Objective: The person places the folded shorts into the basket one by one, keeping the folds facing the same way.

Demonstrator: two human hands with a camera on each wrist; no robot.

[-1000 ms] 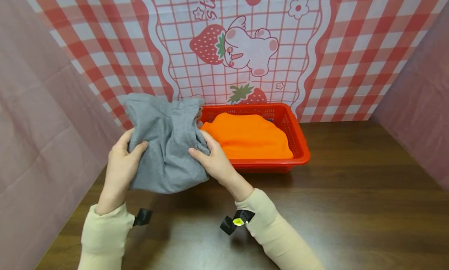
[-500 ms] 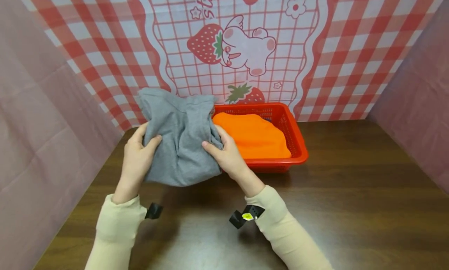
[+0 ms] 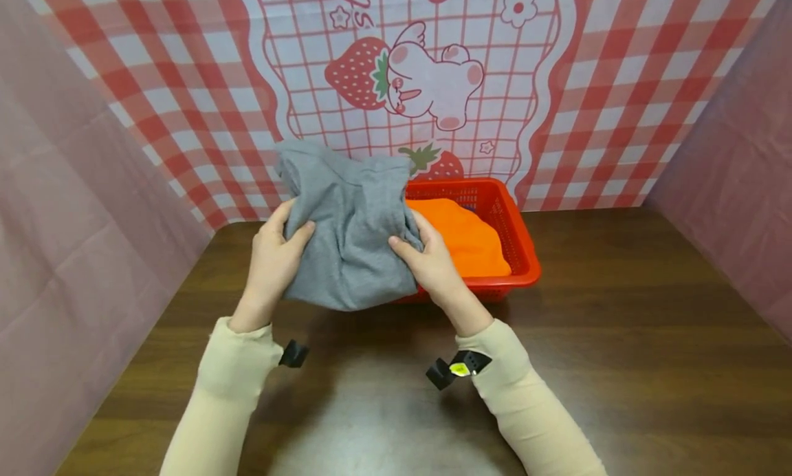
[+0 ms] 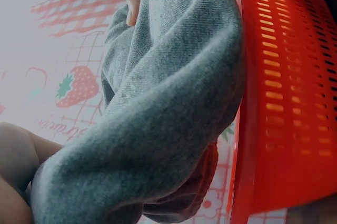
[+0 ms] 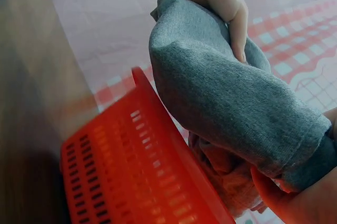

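A folded grey cloth garment (image 3: 349, 235), soft and wrinkled, is held up in the air between both hands. My left hand (image 3: 275, 259) grips its left side, thumb on the near face. On the opposite side my right hand (image 3: 438, 266) pinches it, thumb in front and the other fingers behind. The garment hangs over the left part of a red plastic basket (image 3: 531, 263) and hides that part in the head view. Inside the basket lies an orange cloth (image 3: 476, 245). In the left wrist view the grey fabric (image 4: 174, 92) is beside the basket's perforated wall (image 4: 284, 145).
The basket stands on a dark brown wooden table (image 3: 619, 338), against a red-and-white checked backdrop (image 3: 643, 98) with strawberry prints. Pink cloth panels (image 3: 80, 208) border both sides. Black straps (image 3: 293, 354) stick out at the wrists.
Both hands have carried the grey garment to the right and slightly farther away, so it covers more of the basket. Their grip looks the same. The basket stays on the table.
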